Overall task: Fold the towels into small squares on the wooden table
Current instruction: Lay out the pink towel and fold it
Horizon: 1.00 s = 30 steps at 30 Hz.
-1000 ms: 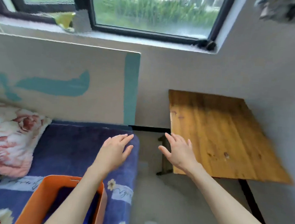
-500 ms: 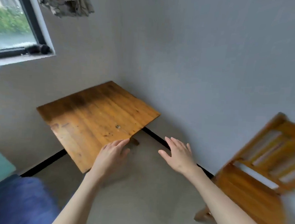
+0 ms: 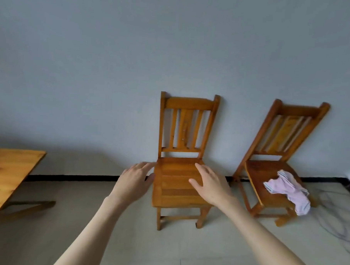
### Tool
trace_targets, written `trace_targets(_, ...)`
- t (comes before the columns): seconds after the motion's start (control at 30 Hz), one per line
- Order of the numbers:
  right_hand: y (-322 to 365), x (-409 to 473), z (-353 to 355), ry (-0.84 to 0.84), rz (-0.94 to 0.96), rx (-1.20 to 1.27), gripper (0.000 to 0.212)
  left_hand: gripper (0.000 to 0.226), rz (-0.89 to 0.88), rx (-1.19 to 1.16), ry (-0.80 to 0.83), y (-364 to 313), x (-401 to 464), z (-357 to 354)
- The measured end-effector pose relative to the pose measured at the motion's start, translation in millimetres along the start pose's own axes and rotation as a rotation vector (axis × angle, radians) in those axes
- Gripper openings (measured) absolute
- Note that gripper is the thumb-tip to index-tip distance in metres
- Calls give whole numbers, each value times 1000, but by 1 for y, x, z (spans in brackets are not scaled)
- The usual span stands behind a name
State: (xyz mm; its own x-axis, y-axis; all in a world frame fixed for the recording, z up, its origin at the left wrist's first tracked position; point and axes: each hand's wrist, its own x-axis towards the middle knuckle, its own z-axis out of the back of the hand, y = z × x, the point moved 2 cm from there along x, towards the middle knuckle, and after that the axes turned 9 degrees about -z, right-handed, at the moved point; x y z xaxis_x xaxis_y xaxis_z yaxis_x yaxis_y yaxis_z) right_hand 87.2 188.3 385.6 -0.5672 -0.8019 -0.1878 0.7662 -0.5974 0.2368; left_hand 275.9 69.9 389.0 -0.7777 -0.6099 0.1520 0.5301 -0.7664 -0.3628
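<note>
Swung off the table (image 3: 6, 171) — two chairs (image 3: 180, 182), one towel (image 3: 288, 189); both hands' (image 3: 134, 182) fingers apart, empty.

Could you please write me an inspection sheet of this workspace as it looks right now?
Surface: the wooden table shows only partly at the left edge; the part in view is bare.
Job's things: one crumpled pink towel lies on the seat of the right chair, hanging over its front edge; not yet folded.
Clutter: nothing seen.
Hands: left hand and right hand are both open, held out in front of the middle chair, holding nothing.
Cables: thin dark cables lie loose on the floor at the far right.
Surroundings: plain grey wall, pale floor, both chairs backed against the wall.
</note>
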Motion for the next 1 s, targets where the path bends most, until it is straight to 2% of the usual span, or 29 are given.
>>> trace_targets(0.3, -166, 55, 15, -11, -293, 54, 59, 42, -285, -85, 209, -92, 149, -104)
trace_targets(0.53, -258, 135, 25, 41, -452, 120, 57, 41, -346, -133, 329, -133, 269, -175)
trace_targets(0.67, -311, 168, 34, 15, -539, 175, 55, 40, -406, -170, 393, -175, 333, -207)
trace_targets(0.87, -400, 191, 39, 10, -697, 234, 52, 42, -494, -101, 590, -240, 393, -271)
trace_targets(1.0, -469, 204, 34, 47, -753, 242, 50, 42, -457, -80, 679, -286, 424, -317)
